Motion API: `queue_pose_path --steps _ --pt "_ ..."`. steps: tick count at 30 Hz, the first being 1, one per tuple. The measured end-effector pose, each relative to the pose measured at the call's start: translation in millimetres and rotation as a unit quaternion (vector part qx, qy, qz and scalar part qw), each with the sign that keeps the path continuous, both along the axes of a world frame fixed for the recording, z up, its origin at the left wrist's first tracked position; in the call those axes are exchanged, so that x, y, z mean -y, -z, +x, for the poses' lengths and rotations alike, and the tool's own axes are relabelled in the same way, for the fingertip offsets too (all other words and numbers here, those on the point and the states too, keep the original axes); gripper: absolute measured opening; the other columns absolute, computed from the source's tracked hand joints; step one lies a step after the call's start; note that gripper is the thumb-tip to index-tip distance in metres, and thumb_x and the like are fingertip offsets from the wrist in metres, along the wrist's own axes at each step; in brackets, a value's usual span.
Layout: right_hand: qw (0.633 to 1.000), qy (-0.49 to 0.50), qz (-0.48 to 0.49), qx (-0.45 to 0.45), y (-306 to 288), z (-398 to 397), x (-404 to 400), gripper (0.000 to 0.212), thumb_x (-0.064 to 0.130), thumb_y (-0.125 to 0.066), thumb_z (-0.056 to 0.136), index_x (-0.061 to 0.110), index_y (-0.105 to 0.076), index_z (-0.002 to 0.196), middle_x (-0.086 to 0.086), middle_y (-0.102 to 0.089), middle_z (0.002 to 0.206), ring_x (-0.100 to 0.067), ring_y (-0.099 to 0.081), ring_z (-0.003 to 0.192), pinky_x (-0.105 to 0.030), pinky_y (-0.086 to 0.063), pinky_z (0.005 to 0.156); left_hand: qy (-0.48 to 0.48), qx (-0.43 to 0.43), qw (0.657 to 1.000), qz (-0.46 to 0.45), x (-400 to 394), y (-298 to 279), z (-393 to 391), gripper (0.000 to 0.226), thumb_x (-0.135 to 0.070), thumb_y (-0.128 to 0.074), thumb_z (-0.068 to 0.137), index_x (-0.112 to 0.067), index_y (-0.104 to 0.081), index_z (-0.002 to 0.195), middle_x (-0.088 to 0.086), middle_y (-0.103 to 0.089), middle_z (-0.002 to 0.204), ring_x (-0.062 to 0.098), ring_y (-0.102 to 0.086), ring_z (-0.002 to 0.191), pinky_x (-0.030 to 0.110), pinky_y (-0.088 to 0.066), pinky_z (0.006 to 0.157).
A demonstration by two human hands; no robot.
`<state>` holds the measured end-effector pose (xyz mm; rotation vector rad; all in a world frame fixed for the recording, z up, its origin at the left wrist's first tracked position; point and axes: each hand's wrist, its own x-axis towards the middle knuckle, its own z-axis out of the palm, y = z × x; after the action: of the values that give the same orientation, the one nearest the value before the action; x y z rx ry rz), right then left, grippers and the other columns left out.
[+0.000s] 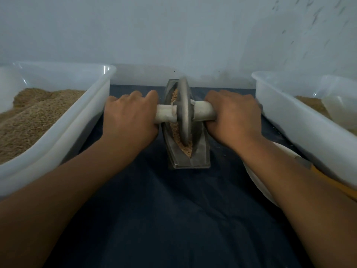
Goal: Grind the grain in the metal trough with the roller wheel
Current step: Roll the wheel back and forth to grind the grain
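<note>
A grey metal trough (201,153) lies lengthwise in the middle of the dark cloth, pointing away from me. Tan grain (186,147) fills its groove. A grey metal roller wheel (184,113) stands upright in the groove, with a pale cloth-wrapped axle handle (204,112) running through it to both sides. My left hand (129,117) grips the left end of the handle. My right hand (234,115) grips the right end. Both hands' fingers are curled over the handle, and their tips are hidden.
A clear plastic tub (90,107) of brown grain stands at the left. Another clear tub (301,132) with grain and a clear scoop (342,105) stands at the right. A white round object (257,176) with a yellow handle (332,184) lies under my right forearm. A pale wall is close behind.
</note>
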<state>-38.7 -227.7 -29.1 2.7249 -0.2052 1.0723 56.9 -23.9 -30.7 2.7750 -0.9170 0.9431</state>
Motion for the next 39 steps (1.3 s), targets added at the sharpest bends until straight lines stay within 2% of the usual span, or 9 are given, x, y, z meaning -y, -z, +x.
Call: queue_pose_path --steps 2,5,9,13,18,23,29,33,39 --pt "1.0 0.003 -0.012 0.015 -0.4 2.2 -2.1 0.016 0.023 -0.071 0.076 0.018 -0.063 0.089 -0.003 -0.063 0.079 -0.031 -0.059 0.071 -0.035 -0.023 0.065 0.009 -0.009 1.0 -0.015 -4.6 2.7 1.2 0.03 -0.034 -0.069 0.082 -0.019 -0.049 0.099 0.003 -0.047 0.081 0.024 -0.042 0.067 0.037 -0.032 0.069" --pt "1.0 -0.003 0.017 -0.009 -1.0 9.9 2.4 0.021 0.025 -0.068 0.08 0.021 -0.064 0.1 -0.001 -0.066 0.09 -0.029 -0.061 0.079 -0.034 -0.026 0.067 0.01 0.01 1.0 -0.012 -1.2 0.4 2.4 0.026 -0.029 -0.068 0.083 -0.018 -0.048 0.096 0.006 -0.054 0.082 0.023 -0.04 0.065 0.037 -0.031 0.067" --pt "0.996 0.012 0.066 -0.057 1.9 23.0 13.3 0.023 0.031 -0.066 0.083 0.028 -0.059 0.105 0.002 -0.066 0.095 -0.027 -0.061 0.084 -0.033 -0.03 0.065 -0.02 0.048 0.998 0.021 12.6 -4.2 9.8 0.029 -0.023 -0.064 0.086 -0.021 -0.036 0.089 0.003 -0.046 0.077 0.023 -0.042 0.063 0.036 -0.028 0.066" --pt "0.994 0.014 0.073 -0.081 1.5 34.9 20.5 0.025 0.033 -0.066 0.083 0.029 -0.058 0.106 0.003 -0.065 0.092 -0.023 -0.051 0.074 -0.031 -0.03 0.059 -0.011 0.04 0.999 0.016 20.2 -2.6 25.4 0.014 -0.022 -0.064 0.087 -0.019 -0.052 0.094 0.006 -0.063 0.086 0.03 -0.061 0.074 0.035 -0.03 0.069" --pt "0.987 0.036 0.09 -0.131 -7.4 51.0 28.8 0.024 0.035 -0.066 0.083 0.033 -0.056 0.104 0.007 -0.05 0.082 -0.02 -0.043 0.073 -0.026 -0.018 0.051 0.0 0.043 0.999 0.002 31.4 -1.4 43.9 0.013 -0.023 -0.064 0.087 -0.016 -0.06 0.097 0.01 -0.066 0.089 0.034 -0.064 0.078 0.036 -0.03 0.069" --pt "0.976 0.034 0.123 -0.174 -13.4 67.7 39.2 0.027 0.034 -0.065 0.08 0.034 -0.055 0.105 0.006 -0.051 0.087 -0.023 -0.046 0.08 -0.032 -0.031 0.06 -0.004 0.066 0.998 0.005 41.0 -2.7 61.4 0.012 -0.023 -0.065 0.087 -0.017 -0.06 0.095 0.013 -0.065 0.087 0.035 -0.063 0.078 0.038 -0.029 0.07" --pt "0.979 0.04 0.119 -0.158 -13.4 83.0 41.0 0.029 0.032 -0.063 0.082 0.034 -0.057 0.11 0.006 -0.05 0.091 -0.023 -0.045 0.082 -0.034 -0.032 0.066 -0.02 0.061 0.998 0.005 44.0 -2.2 72.8 0.019 -0.028 -0.069 0.085 -0.017 -0.059 0.098 0.01 -0.055 0.079 0.034 -0.061 0.076 0.039 -0.03 0.07" --pt "0.983 0.048 0.104 -0.142 -12.0 84.8 41.4 0.027 0.031 -0.063 0.084 0.031 -0.058 0.11 0.005 -0.051 0.09 -0.023 -0.045 0.081 -0.033 -0.029 0.061 -0.014 0.071 0.997 -0.013 43.5 -3.1 70.4 0.016 -0.024 -0.068 0.086 -0.016 -0.058 0.095 0.007 -0.045 0.075 0.028 -0.046 0.066 0.039 -0.029 0.069" --pt "0.986 0.045 0.083 -0.139 -10.9 73.8 38.8 0.02 0.032 -0.061 0.082 0.032 -0.057 0.102 0.004 -0.052 0.083 -0.024 -0.047 0.075 -0.031 -0.03 0.057 -0.008 0.059 0.998 -0.02 40.3 -1.2 58.2 0.013 -0.021 -0.064 0.089 -0.013 -0.055 0.096 0.013 -0.058 0.084 0.027 -0.042 0.067 0.04 -0.028 0.072"
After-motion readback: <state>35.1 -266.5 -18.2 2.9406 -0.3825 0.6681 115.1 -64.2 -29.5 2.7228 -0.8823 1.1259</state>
